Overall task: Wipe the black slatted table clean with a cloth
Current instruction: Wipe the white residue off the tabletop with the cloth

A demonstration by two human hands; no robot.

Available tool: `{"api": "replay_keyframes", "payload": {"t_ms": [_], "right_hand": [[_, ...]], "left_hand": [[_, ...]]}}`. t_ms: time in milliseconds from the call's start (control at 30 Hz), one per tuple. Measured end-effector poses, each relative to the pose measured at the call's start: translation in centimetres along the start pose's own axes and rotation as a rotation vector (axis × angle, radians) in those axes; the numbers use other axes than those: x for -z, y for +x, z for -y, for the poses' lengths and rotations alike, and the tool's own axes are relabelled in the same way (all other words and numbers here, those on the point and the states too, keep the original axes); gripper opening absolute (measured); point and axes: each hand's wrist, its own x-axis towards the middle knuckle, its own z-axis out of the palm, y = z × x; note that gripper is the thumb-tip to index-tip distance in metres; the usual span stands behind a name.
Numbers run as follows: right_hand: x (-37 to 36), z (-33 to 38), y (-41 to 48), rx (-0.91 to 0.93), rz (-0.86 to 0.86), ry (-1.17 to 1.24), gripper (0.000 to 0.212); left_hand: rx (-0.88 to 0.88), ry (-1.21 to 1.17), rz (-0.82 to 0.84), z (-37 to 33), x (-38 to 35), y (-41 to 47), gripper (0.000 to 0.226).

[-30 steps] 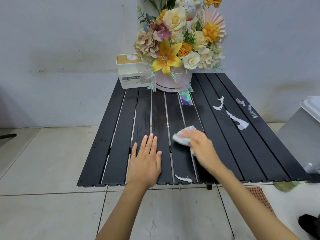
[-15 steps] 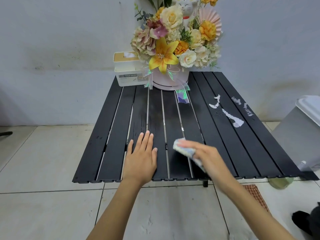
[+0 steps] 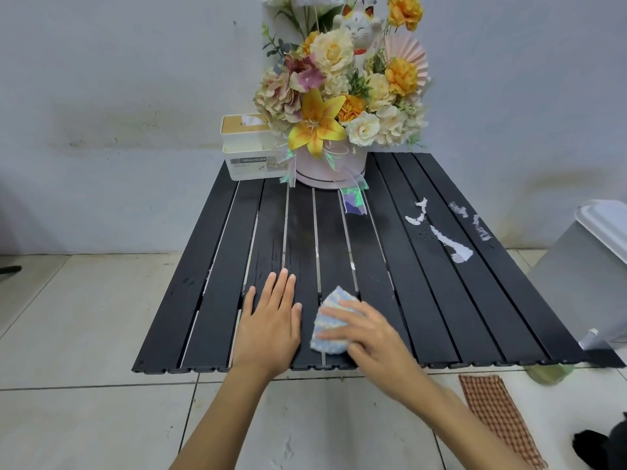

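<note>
Nearer the slatted table's (image 3: 441, 300) edge now, right hand (image 3: 371, 329) presses woven cloth (image 3: 327, 325).

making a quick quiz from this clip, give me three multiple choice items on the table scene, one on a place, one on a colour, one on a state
1. Where are the white smears on the table?
A. far right part
B. near left corner
C. under the tissue holder

2. What colour is the lily at the front of the flower arrangement?
A. blue
B. yellow
C. black

3. What is the left hand doing?
A. gripping the cloth
B. lifting the tissue holder
C. lying flat on the slats

Answers:
1. A, the smears streak the slats right of the flower box.
2. B, its petals are yellow.
3. C, its palm is down and fingers spread, while the right hand presses the cloth.
</note>
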Motion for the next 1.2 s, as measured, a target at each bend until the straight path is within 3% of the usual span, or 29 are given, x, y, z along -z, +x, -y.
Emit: {"api": "replay_keyframes", "payload": {"t_ms": [167, 333, 433, 533, 633, 700, 767, 867, 1033, 1133, 1200], "right_hand": [[2.0, -0.1, -3.8, 0.039, 0.050, 0.097, 0.049], [7.8, -3.9, -3.3, -0.329, -0.478, 0.381, 0.045], [11.7, -7.1, -2.3, -0.523, -0.794, 0.351, 0.041], [13.9, -12.1, -1.2, -0.667, -0.907, 0.243, 0.042], [15.0, -16.2, 0.3, -0.734, -0.882, 0.059, 0.043], [15.0, -17.2, 1.5, -0.674, -0.827, -0.102, 0.045], [15.0, -18.2, 2.8, -0.645, -0.740, -0.295, 0.044], [14.9, -19.4, 4.9, -0.595, -0.561, -0.379, 0.045], [14.1, -16.3, 3.8, -0.288, -0.365, -0.135, 0.039], [14.6, -13.3, 1.8, -0.299, -0.265, 0.165, 0.046], [15.7, -13.4, 2.2, -0.351, -0.316, 0.371, 0.045]], "left_hand": [[0.018, -0.017, 0.065, -0.3, 1.0, 0.1, 0.081], [0.144, -0.160, 0.055, -2.4, 1.4, 1.2, 0.055], [0.025, -0.156, 0.042, -6.3, 0.5, 2.7, 0.064], [0.027, -0.152, 0.083, -9.7, -0.9, 4.8, 0.053], [0.068, -0.070, 0.079, -10.8, -2.0, 6.7, 0.055], [0.053, -0.023, 0.095, -10.6, -2.3, 7.1, 0.062], [0.018, 0.005, 0.106, -10.5, -2.4, 7.5, 0.079], [-0.016, 0.014, 0.099, -10.2, -2.5, 8.1, 0.084], [-0.035, -0.049, 0.074, -10.0, -2.4, 9.0, 0.090], [-0.050, -0.085, 0.057, -9.9, -2.3, 9.7, 0.090], [-0.064, -0.072, 0.078, -9.7, -2.4, 10.3, 0.090]]}}
